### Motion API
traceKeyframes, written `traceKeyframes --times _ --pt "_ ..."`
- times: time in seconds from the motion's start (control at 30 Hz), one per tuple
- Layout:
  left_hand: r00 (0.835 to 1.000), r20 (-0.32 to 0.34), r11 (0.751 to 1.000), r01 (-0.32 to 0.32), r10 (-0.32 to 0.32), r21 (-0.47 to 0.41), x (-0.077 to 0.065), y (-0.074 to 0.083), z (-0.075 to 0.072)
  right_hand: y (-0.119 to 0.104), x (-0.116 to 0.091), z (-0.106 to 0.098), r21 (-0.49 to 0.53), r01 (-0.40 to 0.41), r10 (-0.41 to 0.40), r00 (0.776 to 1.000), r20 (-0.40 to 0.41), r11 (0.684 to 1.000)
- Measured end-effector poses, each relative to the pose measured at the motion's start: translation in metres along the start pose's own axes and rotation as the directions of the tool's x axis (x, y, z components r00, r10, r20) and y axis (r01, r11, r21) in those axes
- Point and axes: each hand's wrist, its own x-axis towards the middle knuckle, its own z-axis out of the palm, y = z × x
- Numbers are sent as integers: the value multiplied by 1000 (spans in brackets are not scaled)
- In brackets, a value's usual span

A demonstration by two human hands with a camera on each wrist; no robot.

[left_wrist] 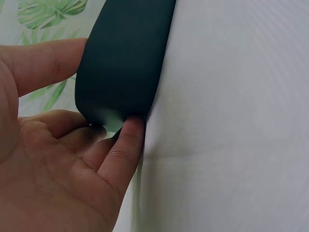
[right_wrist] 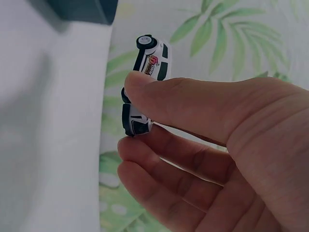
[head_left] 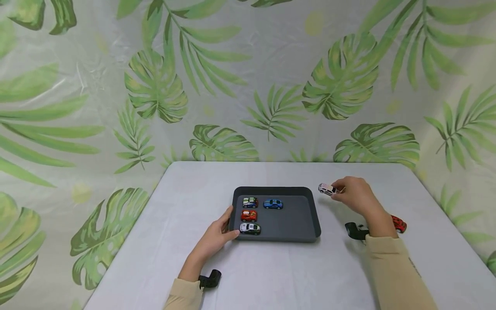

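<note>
A dark grey tray [head_left: 283,234] lies on the table. My left hand [head_left: 215,237] holds it at its left end; in the left wrist view, the fingers and thumb touch the tray's outer wall [left_wrist: 125,58]. Four-wheeled toys stand in its left half: a green-and-white toy car [head_left: 250,202], a red toy car [head_left: 249,215], a white-and-black toy car [head_left: 249,228] and a blue toy car [head_left: 273,204]. Right of the tray, my right hand [head_left: 358,196] pinches a white toy car [right_wrist: 157,63] between thumb and fingers, above the table.
Another red toy car [head_left: 399,224] sits on the table, partly hidden behind the right wrist. A black wrist camera [head_left: 354,231] covers part of something beside it. The white table [head_left: 279,280] meets a leaf-patterned backdrop [head_left: 271,112] at its far edge.
</note>
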Motion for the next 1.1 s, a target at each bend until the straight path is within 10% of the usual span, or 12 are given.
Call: traceKeyframes --times 1.1 --pt "1000 -4 1000 14 -13 25 0 0 1 -89 3 56 -48 154 -152 987 54 987"
